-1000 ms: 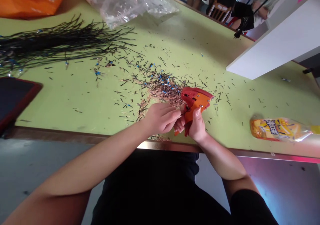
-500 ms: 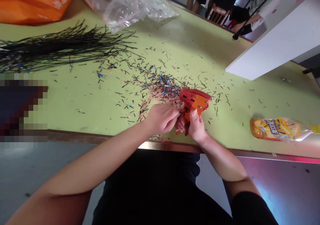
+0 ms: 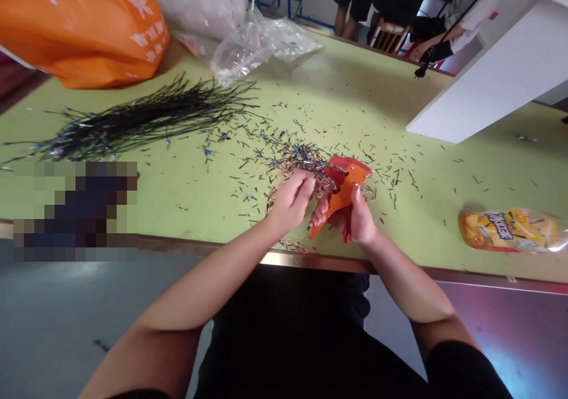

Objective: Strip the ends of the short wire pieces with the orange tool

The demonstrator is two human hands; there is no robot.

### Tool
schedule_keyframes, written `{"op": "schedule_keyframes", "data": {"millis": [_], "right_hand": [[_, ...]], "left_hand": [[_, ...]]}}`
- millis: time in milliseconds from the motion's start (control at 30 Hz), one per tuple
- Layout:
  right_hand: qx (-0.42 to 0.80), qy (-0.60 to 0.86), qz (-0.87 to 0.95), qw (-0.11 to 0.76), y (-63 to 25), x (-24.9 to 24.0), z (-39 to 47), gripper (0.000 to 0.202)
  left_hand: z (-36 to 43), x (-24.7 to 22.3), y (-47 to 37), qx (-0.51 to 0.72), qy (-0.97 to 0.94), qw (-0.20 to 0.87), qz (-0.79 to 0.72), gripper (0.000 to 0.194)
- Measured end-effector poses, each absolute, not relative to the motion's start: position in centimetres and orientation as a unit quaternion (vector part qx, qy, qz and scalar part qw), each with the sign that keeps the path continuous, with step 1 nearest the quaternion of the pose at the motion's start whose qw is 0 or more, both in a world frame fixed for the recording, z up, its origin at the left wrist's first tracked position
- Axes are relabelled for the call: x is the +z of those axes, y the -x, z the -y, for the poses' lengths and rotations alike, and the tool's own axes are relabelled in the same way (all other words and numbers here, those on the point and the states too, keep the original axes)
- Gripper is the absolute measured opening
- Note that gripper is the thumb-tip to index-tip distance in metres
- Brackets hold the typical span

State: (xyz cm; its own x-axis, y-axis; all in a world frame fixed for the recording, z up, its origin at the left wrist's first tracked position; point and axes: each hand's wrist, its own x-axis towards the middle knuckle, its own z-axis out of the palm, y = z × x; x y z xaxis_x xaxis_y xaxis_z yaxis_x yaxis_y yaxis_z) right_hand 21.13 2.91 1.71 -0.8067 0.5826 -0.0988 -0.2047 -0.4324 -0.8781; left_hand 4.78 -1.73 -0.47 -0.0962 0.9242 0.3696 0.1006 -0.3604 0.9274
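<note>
Wire stripper [image 3: 348, 180] | right hand [image 3: 362, 218] gripping it | left hand [image 3: 290, 202] pinched, hold unclear | orange bag [image 3: 97, 29]: contents hidden

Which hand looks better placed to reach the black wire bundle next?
Probably the left hand: it is nearer the black wire bundle, while the right hand is wrapped around the red-and-orange tool. Whether the left hand pinches anything is too small to tell.

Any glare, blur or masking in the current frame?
Head view: coarse pixel blocks mask a patch at left; glints on the clear plastic bag and table edge; pink-blue glow on the floor; the orange tool reads clearly.
</note>
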Motion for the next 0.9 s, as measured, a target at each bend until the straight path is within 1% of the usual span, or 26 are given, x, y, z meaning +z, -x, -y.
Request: {"op": "schedule_keyframes", "data": {"millis": [67,100,167,267,367,467,600,700,800,900], "right_hand": [[0.828,0.185,0.486,0.21,-21.2,1.1,-2.9,0.072],[0.827,0.182,0.493,0.2,-21.2,0.8,-2.9,0.071],[0.82,0.182,0.509,0.188,-21.3,0.4,-2.9,0.07],[0.805,0.168,0.537,0.185,-21.4,0.2,-3.1,0.065],[0.793,0.147,0.56,0.19,-21.4,0.6,-3.4,0.052],[0.789,0.137,0.572,0.178,-21.4,1.0,-3.9,0.043],[0.778,0.14,0.594,0.147,-21.3,1.2,-4.3,0.041],[0.763,0.162,0.609,0.143,-21.3,1.2,-4.1,0.036],[0.747,0.191,0.611,0.183,-21.8,1.4,-4.0,0.03],[0.752,0.214,0.574,0.242,-22.9,1.8,-4.3,0.027]], "left_hand": [[1.8,-0.3,-5.1,0.605,-0.511,0.477,-0.382,0.031],[1.9,-0.2,-5.2,0.61,-0.487,0.508,-0.365,0.035],[1.9,-0.1,-5.3,0.606,-0.474,0.532,-0.354,0.043],[1.7,0.0,-5.1,0.601,-0.468,0.534,-0.367,0.047],[1.4,0.0,-4.8,0.609,-0.442,0.537,-0.38,0.046],[1.0,0.2,-4.5,0.621,-0.404,0.547,-0.389,0.05],[0.9,0.1,-4.3,0.629,-0.368,0.56,-0.394,0.051],[0.9,-0.1,-4.2,0.629,-0.383,0.557,-0.383,0.051],[0.5,-0.3,-3.7,0.629,-0.421,0.537,-0.372,0.051],[0.0,-0.3,-2.9,0.648,-0.449,0.484,-0.38,0.048]]}}
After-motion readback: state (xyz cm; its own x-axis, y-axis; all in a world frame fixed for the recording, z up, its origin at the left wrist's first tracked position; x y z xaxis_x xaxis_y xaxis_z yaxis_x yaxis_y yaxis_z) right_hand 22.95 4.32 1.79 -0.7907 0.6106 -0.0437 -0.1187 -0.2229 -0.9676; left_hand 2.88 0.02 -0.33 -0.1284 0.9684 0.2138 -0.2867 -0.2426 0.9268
